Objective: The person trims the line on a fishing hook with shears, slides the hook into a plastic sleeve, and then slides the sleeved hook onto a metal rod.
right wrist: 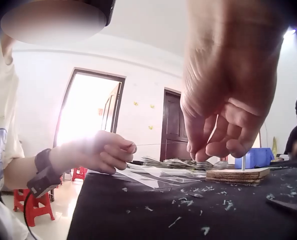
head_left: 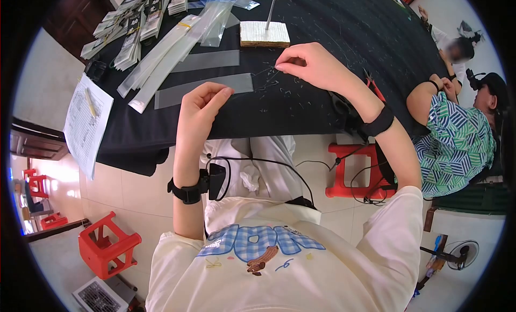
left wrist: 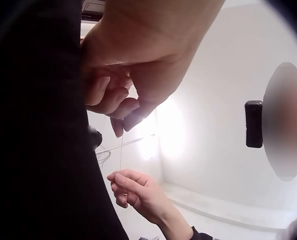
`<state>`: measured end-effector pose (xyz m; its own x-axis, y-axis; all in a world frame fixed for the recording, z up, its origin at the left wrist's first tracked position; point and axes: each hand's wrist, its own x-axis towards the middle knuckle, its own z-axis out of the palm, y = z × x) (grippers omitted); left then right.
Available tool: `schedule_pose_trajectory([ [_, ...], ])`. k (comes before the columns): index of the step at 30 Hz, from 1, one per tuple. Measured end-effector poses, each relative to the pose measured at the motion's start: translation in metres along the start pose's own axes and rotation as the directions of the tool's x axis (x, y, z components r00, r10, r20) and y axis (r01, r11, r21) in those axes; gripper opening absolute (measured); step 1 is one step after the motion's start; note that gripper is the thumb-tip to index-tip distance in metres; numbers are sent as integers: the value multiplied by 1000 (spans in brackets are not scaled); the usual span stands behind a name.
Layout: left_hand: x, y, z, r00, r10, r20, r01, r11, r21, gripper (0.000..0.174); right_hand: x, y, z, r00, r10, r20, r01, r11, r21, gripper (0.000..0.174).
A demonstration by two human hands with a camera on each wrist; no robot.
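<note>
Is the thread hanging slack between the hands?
No, the right wrist view shows the thread stretched straight from the left hand to the right hand.

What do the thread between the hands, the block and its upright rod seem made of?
Thread: perhaps nylon or another fine fibre, pale and taut, too thin to tell. Block: probably plywood or layered board, given its banded brown edge; the top looks whitish and matte. Rod: likely metal, judging by its slim, smooth grey shaft.
</note>
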<state>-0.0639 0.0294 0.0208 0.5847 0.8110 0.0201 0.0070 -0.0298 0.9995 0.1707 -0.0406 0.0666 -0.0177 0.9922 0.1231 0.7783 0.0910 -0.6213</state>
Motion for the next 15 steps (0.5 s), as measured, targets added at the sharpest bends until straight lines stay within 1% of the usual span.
schedule_pose_trajectory([
  [2, -1, 1, -1, 1000, -31, -7, 31, 999, 18, 15, -2, 5, -1, 1000, 1, -26, -1, 1000, -3, 16],
  [6, -1, 0, -1, 999, -33, -13, 33, 999, 2, 15, -4, 12, -3, 999, 1, -47, -2, 1000, -22, 17],
  [8, -2, -1, -1, 999, -27, -33, 28, 999, 16, 14, -5, 17, -4, 996, 8, -94, -12, 999, -40, 16],
  [9, -2, -2, -2, 999, -27, -33, 28, 999, 16, 14, -5, 18, -6, 996, 8, -94, -12, 999, -40, 16],
  [11, -2, -5, -3, 999, -16, -37, 17, 1000, 21, 14, -6, 19, -8, 988, 23, -156, -35, 997, -74, 17],
  [15, -2, -7, -3, 999, 13, -34, -12, 1000, 24, 14, -6, 24, -9, 980, 26, -199, -45, 995, -89, 17],
])
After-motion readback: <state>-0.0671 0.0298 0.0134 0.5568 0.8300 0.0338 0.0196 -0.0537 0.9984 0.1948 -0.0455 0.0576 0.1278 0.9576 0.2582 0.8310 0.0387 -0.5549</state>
